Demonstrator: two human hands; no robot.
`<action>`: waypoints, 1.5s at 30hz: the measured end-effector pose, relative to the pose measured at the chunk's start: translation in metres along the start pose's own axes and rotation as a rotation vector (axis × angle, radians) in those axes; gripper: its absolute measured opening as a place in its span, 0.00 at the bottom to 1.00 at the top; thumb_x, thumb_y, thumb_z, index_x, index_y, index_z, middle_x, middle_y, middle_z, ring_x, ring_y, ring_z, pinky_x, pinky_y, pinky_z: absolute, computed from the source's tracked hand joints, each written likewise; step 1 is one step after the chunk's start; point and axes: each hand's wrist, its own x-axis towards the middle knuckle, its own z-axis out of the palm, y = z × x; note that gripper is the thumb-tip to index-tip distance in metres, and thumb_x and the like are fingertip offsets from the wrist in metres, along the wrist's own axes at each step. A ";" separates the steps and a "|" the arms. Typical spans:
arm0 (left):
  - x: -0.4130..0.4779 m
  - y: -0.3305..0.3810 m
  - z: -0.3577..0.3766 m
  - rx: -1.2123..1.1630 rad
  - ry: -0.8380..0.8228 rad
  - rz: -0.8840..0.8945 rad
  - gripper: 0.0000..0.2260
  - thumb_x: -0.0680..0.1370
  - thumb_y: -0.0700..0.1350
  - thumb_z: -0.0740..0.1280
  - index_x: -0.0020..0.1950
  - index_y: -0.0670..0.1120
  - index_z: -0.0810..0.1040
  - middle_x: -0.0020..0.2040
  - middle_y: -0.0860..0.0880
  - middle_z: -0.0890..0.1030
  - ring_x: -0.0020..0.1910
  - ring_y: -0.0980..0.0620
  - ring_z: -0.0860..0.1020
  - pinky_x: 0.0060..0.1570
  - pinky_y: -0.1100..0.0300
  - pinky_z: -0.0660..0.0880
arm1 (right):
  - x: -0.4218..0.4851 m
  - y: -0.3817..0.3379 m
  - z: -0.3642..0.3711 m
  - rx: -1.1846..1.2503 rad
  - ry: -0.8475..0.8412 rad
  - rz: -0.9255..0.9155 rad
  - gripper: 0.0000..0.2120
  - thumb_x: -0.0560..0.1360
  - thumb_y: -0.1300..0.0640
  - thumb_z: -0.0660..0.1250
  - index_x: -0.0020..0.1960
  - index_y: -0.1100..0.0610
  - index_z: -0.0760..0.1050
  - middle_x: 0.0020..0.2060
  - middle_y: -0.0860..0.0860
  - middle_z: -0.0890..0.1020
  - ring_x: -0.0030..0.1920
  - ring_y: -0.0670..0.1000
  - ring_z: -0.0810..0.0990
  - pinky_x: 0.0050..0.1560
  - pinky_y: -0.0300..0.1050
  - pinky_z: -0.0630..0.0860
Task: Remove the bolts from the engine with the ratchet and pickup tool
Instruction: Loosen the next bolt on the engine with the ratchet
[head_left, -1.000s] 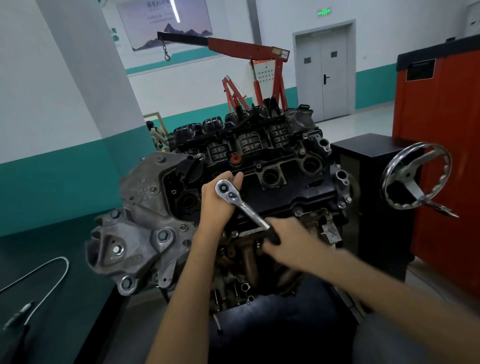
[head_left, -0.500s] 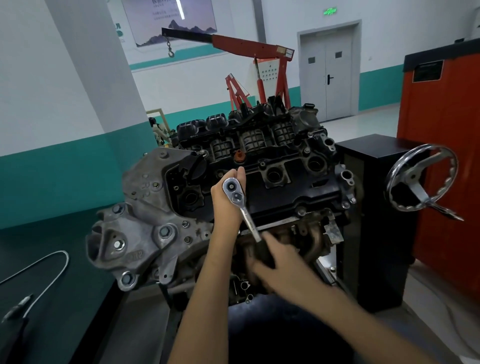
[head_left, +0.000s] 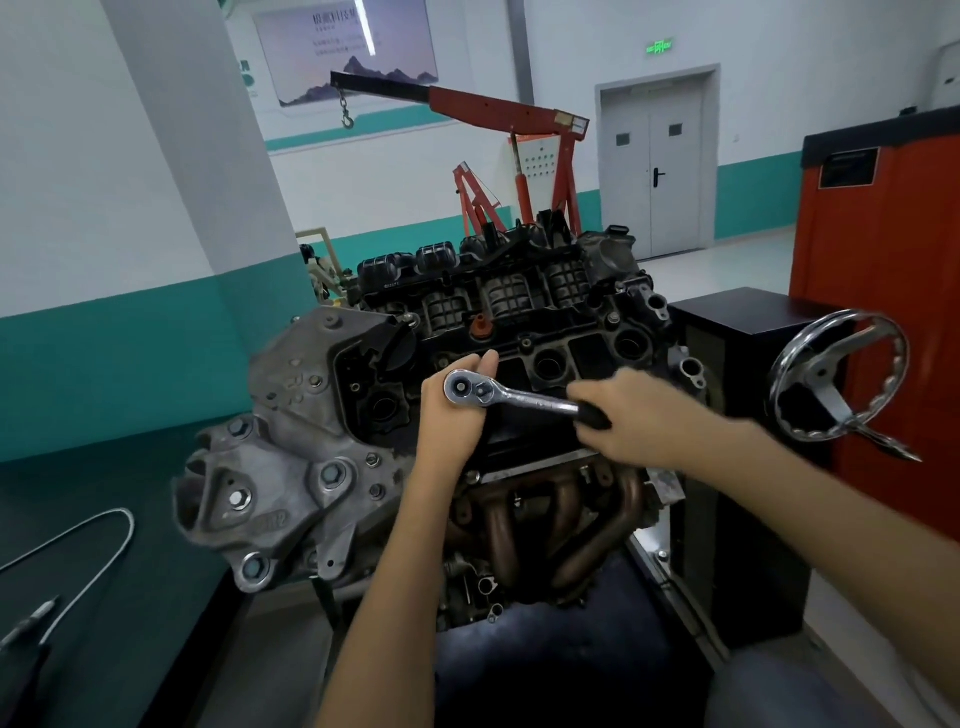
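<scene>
An engine stands on a stand in front of me, its black valve cover on top. A chrome ratchet lies across the cover, its round head at the left. My left hand grips the ratchet under its head, fingers curled round what is below. My right hand grips the black handle, which points right. The bolt under the head is hidden. A flexible pickup tool lies on the dark bench at the lower left.
A chrome handwheel sticks out at the right beside a black cabinet and an orange cabinet. A red engine crane stands behind the engine. The rusty exhaust manifold sits below my hands.
My right hand has swung the ratchet handle from pointing down toward me up to the right. My left hand has stayed at the ratchet head.
</scene>
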 end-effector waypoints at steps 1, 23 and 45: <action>0.000 -0.001 0.003 -0.017 0.029 -0.005 0.23 0.81 0.46 0.64 0.29 0.48 0.59 0.25 0.57 0.61 0.26 0.59 0.59 0.28 0.68 0.59 | -0.010 -0.007 0.016 0.119 0.005 0.047 0.08 0.73 0.53 0.65 0.38 0.47 0.66 0.29 0.47 0.72 0.28 0.46 0.73 0.29 0.41 0.68; -0.001 0.006 0.004 -0.022 0.022 0.058 0.23 0.81 0.44 0.64 0.29 0.45 0.60 0.25 0.54 0.61 0.26 0.57 0.59 0.28 0.62 0.58 | 0.010 0.001 -0.014 -0.027 -0.047 0.032 0.08 0.71 0.56 0.65 0.37 0.48 0.67 0.29 0.45 0.71 0.30 0.46 0.71 0.32 0.40 0.67; 0.000 0.006 0.001 0.072 -0.035 0.122 0.22 0.80 0.41 0.66 0.29 0.45 0.60 0.26 0.53 0.61 0.27 0.57 0.59 0.28 0.63 0.57 | 0.005 0.004 -0.021 -0.082 -0.050 -0.047 0.03 0.72 0.55 0.65 0.41 0.48 0.71 0.28 0.42 0.69 0.30 0.47 0.71 0.36 0.42 0.70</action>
